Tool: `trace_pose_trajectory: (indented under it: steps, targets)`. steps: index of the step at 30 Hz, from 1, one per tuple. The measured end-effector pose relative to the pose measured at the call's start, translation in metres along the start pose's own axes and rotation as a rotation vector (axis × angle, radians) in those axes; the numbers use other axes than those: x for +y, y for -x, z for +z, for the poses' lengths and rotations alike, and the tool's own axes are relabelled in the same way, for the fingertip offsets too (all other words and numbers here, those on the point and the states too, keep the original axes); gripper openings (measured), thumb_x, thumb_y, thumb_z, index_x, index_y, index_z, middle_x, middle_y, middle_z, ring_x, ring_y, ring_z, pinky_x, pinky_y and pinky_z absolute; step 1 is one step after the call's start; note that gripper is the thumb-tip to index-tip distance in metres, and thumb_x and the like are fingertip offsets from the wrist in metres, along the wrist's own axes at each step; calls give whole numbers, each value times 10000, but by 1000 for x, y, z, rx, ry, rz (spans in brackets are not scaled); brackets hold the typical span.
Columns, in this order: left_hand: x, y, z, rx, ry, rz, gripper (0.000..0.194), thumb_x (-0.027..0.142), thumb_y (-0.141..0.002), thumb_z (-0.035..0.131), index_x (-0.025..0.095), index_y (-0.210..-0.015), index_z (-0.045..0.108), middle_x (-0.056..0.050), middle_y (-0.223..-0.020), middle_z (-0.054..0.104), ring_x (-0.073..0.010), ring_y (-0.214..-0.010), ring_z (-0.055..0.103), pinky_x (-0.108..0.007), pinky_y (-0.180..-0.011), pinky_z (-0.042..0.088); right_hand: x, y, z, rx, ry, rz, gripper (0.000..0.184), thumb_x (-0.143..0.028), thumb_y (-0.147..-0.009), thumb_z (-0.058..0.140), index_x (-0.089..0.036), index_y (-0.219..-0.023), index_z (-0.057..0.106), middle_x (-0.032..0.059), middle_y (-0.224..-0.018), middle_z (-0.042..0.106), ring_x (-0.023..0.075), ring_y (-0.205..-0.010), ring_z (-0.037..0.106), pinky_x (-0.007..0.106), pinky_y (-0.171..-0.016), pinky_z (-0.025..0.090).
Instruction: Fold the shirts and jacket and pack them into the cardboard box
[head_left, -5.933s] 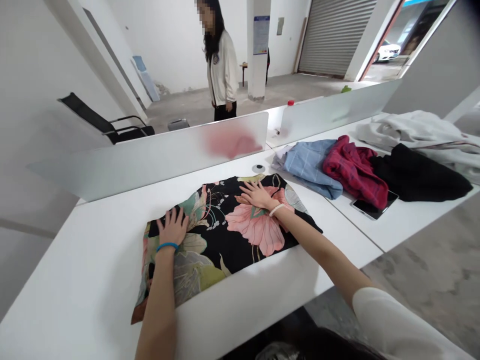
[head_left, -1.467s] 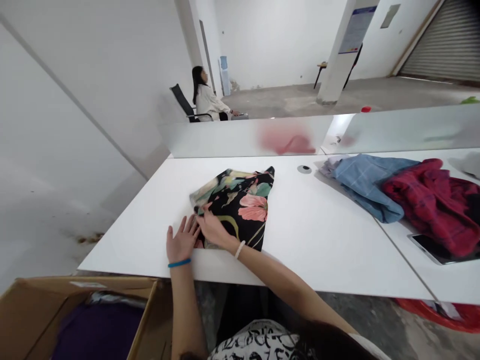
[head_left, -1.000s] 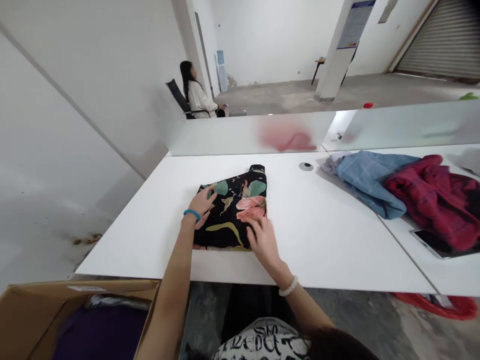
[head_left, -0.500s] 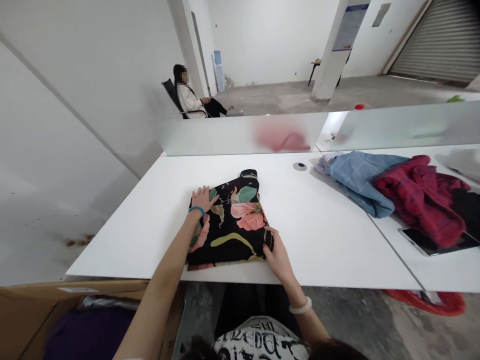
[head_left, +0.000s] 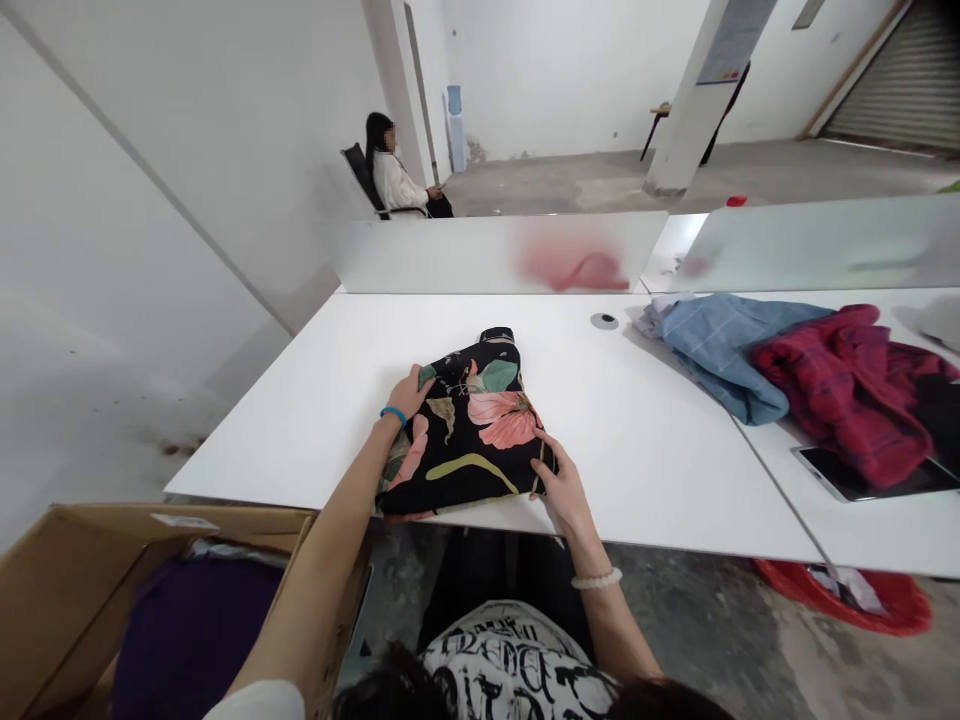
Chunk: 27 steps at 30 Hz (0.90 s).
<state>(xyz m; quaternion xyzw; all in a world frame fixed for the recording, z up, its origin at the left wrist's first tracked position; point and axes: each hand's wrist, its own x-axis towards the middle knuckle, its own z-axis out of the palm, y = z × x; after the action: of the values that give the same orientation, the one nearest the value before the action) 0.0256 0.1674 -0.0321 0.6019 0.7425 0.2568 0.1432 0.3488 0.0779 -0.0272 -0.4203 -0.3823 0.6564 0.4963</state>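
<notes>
A black shirt with a floral print (head_left: 465, 430) lies folded on the white table (head_left: 630, 440), its narrow collar end pointing away from me. My left hand (head_left: 409, 392), with a blue band at the wrist, grips the shirt's upper left edge, fingers curled around it. At the lower right edge, my right hand (head_left: 561, 485) pinches the cloth between thumb and fingers. The shirt's near edge reaches close to the front of the table and looks slightly raised on the right.
A blue garment (head_left: 731, 345) and a red checked garment (head_left: 840, 370) lie heaped at right, beside a tablet-like device (head_left: 840, 475). A frosted divider (head_left: 450, 255) runs along the back. A cardboard box (head_left: 67, 560) holds purple cloth at lower left. A person (head_left: 397, 185) sits beyond.
My left hand has gone from lying flat on the shirt to gripping its left edge. My right hand still holds the right edge, which has lifted a little. The camera view has shifted.
</notes>
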Motion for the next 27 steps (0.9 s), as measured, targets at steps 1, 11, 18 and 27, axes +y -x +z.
trace_pose_trajectory:
  steps: [1,11,18,27]
  targets:
    - [2,1,-1,-1,23,-14,316,492,-841,451,212,-986,469,-62,-762,607,-270,-811,612,-390,-759,450,-2,2,0,13,-38,12,522,-158,-666,627,-206,-1185,620,-18,-794,647,86,-487,509,168,-312,429]
    - [16,32,-19,-163,206,-212,457,548,-595,686,180,-856,617,-64,-765,683,-228,-741,620,-335,-672,489,-13,2,-21,81,-206,66,566,-218,-636,669,-240,-1199,621,27,-1230,623,147,-875,642,206,-595,524]
    - [29,60,-42,-360,159,-333,267,446,-577,709,188,-578,640,-19,-509,599,-222,-631,585,-310,-609,450,-18,5,-27,-25,-248,111,561,-228,-656,678,-238,-1212,604,45,-1258,609,208,-1102,591,347,-906,503]
    - [-1,152,-130,-175,472,-335,282,353,-729,669,131,-903,662,-69,-849,727,-190,-834,635,-264,-721,510,-51,11,56,-314,-266,210,553,-213,-685,654,-254,-1234,599,32,-1271,600,213,-1167,554,367,-1005,442]
